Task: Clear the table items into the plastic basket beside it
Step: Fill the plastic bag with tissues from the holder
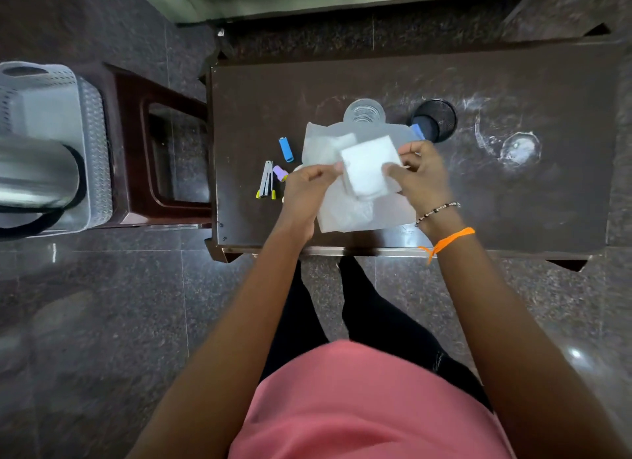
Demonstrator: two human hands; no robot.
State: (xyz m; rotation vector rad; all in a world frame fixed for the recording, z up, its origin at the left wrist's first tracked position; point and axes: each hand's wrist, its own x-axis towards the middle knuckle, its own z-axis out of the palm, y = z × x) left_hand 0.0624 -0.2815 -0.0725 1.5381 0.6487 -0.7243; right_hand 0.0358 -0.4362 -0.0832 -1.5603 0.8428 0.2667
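Note:
On the dark brown table (513, 202) lies a spread white tissue sheet (383, 212). Above it both hands hold a folded white tissue (369, 166): my left hand (307, 188) pinches its left edge, my right hand (420, 175) its right edge. A clear glass (364, 111) and a black mesh pen cup (436, 118) stand just behind the sheet. Left of my hands lie a blue cap (286, 149), a purple cap (280, 173) and a small grey-and-yellow clip (266, 185). The grey plastic basket (85, 123) sits far left with a steel vessel (37, 175) in it.
A dark red plastic stool (160, 151) stands between the basket and the table. White ring marks (513, 147) stain the table's right half. Dark granite floor surrounds everything. My legs are under the table's near edge.

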